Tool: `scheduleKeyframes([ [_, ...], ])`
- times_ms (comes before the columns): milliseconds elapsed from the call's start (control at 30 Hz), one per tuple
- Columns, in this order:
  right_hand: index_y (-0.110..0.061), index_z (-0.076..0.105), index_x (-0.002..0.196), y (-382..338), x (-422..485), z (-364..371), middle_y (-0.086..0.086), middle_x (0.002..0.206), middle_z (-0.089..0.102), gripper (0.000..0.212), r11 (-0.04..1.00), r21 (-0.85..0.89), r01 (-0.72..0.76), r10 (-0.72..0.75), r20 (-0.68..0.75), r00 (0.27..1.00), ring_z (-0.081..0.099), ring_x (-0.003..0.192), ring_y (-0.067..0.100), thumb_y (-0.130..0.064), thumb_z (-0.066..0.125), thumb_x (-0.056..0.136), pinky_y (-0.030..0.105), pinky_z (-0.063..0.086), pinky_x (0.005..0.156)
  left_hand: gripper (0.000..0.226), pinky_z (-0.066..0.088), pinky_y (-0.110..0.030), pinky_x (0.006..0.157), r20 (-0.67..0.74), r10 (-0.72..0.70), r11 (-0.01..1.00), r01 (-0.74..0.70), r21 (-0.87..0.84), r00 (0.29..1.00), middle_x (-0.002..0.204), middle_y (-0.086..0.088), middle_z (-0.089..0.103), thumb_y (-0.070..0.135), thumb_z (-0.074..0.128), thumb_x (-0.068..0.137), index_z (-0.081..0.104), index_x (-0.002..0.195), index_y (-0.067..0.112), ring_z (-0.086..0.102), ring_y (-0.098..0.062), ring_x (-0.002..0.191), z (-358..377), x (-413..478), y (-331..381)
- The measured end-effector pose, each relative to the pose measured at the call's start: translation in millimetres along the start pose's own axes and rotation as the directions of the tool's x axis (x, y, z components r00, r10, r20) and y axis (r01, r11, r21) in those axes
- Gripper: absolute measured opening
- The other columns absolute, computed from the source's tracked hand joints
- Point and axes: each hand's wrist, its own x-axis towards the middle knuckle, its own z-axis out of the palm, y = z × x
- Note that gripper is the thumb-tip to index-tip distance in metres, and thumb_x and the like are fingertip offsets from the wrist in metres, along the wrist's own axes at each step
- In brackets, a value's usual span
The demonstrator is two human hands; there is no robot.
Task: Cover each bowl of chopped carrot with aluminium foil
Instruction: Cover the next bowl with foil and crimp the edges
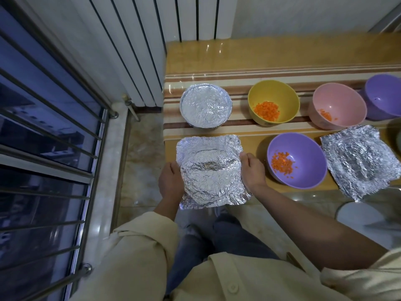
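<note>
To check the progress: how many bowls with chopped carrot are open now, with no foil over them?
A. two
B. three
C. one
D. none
B: the yellow bowl, the pink bowl and the near purple bowl each show carrot with no foil on top.

Both forearms reach forward with sleeves pushed up past the wrists. The left hand (171, 181) and right hand (252, 169) face each other, fingers curled inward, thumbs uppermost, set level and apart.

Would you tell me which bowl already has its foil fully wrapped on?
The foil-wrapped round bowl at the table's back left; the yellow, pink and purple bowls stand uncovered.
</note>
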Motion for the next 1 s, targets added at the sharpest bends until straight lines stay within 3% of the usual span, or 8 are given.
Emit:
scheduleKeyframes([
  [100, -0.012, 0.039, 0.069, 2.2, 1.6, -1.8, 0.002, 0.056, 0.042, 0.04, 1.0, -0.027, 0.012, -0.012, 0.012, 1.0, 0.042, 0.058, 0.024, -0.031, 0.036, 0.103, 0.036, 0.014, 0.055, 0.03, 0.041, -0.04, 0.078, -0.104, -0.01, 0.997, 0.018, 0.075, 0.995, 0.111, -0.019, 0.059, 0.025, 0.037, 0.105, 0.055, 0.114, 0.002, 0.056, -0.038, 0.102, -6.5, -4.7, 6.2],
  [200, -0.01, 0.042, 0.073, 2.6, 2.6, -1.4, 0.003, 0.057, 0.045, 0.038, 0.999, -0.03, -0.015, 0.016, 0.007, 1.0, 0.046, 0.061, 0.029, -0.032, 0.036, 0.103, 0.035, 0.018, 0.054, 0.039, 0.041, -0.048, 0.098, -0.192, 0.309, 0.943, -0.274, 0.192, 0.931, 0.131, -0.023, 0.054, 0.023, 0.041, 0.099, 0.055, 0.128, 0.001, 0.049, -0.039, 0.121, -5.4, -17.4, 13.9],
  [333, -0.01, 0.046, 0.095, -5.6, -1.6, -4.4, 0.008, 0.078, 0.056, 0.023, 0.998, 0.02, -0.057, 0.059, -0.069, 0.996, 0.054, 0.076, 0.031, -0.031, 0.04, 0.101, 0.033, 0.032, 0.062, 0.056, 0.032, -0.052, 0.115, -0.031, 0.537, 0.815, -0.509, 0.275, 0.843, 0.154, -0.018, 0.041, 0.035, 0.029, 0.1, 0.049, 0.142, 0.005, 0.034, -0.036, 0.145, 9.4, -25.1, 12.6],
  [400, -0.008, 0.05, 0.107, -11.9, -8.2, -10.3, 0.011, 0.101, 0.057, 0.024, 0.995, -0.037, 0.088, -0.093, -0.168, 0.981, 0.053, 0.098, 0.03, -0.029, 0.041, 0.099, 0.034, 0.038, 0.08, 0.056, 0.031, -0.052, 0.116, -0.002, 0.569, 0.78, -0.54, 0.317, 0.822, 0.156, -0.017, 0.039, 0.034, 0.029, 0.1, 0.048, 0.143, 0.004, 0.032, -0.036, 0.146, 12.9, -25.3, 11.0],
  [467, -0.004, 0.049, 0.125, -20.2, -16.0, -13.5, 0.015, 0.132, 0.047, 0.036, 0.933, -0.19, 0.305, -0.337, -0.168, 0.926, 0.04, 0.125, 0.029, -0.027, 0.039, 0.099, 0.036, 0.029, 0.103, 0.055, 0.029, -0.052, 0.117, 0.021, 0.627, 0.72, -0.589, 0.367, 0.779, 0.157, -0.017, 0.037, 0.034, 0.03, 0.102, 0.047, 0.144, 0.004, 0.031, -0.035, 0.147, 14.1, -24.4, 10.2],
  [600, -0.007, 0.031, 0.147, -33.7, -22.4, 0.2, 0.009, 0.158, 0.018, 0.053, 0.712, -0.393, 0.582, -0.586, 0.125, 0.801, 0.007, 0.147, 0.022, -0.033, 0.033, 0.1, 0.037, 0.007, 0.118, 0.057, 0.017, -0.05, 0.122, 0.103, 0.685, 0.619, -0.651, 0.44, 0.721, 0.161, -0.015, 0.029, 0.036, 0.027, 0.104, 0.039, 0.15, 0.005, 0.022, -0.032, 0.151, 19.0, -21.6, 14.9],
  [767, -0.004, 0.015, 0.151, -19.0, -18.7, 22.3, 0.011, 0.159, 0.006, 0.076, 0.728, -0.459, 0.509, -0.44, 0.256, 0.861, -0.002, 0.147, 0.021, -0.057, 0.01, 0.096, 0.036, 0.002, 0.119, 0.07, 0.037, -0.052, 0.112, 0.148, 0.613, 0.703, -0.621, 0.348, 0.776, 0.157, -0.019, 0.035, 0.048, 0.017, 0.105, 0.035, 0.151, -0.002, 0.037, -0.037, 0.144, 25.5, -15.8, 6.0],
  [1000, -0.009, 0.03, 0.147, -12.4, -12.4, 20.9, 0.011, 0.141, 0.044, 0.053, 0.915, -0.101, 0.391, -0.377, 0.134, 0.916, 0.042, 0.127, 0.023, -0.037, 0.03, 0.101, 0.025, 0.032, 0.102, 0.06, 0.032, -0.034, 0.111, 0.079, 0.504, 0.863, -0.505, -0.011, 0.86, 0.148, -0.015, 0.047, 0.038, 0.027, 0.101, 0.039, 0.148, 0.003, 0.043, -0.029, 0.134, 20.3, -17.1, 6.6],
])
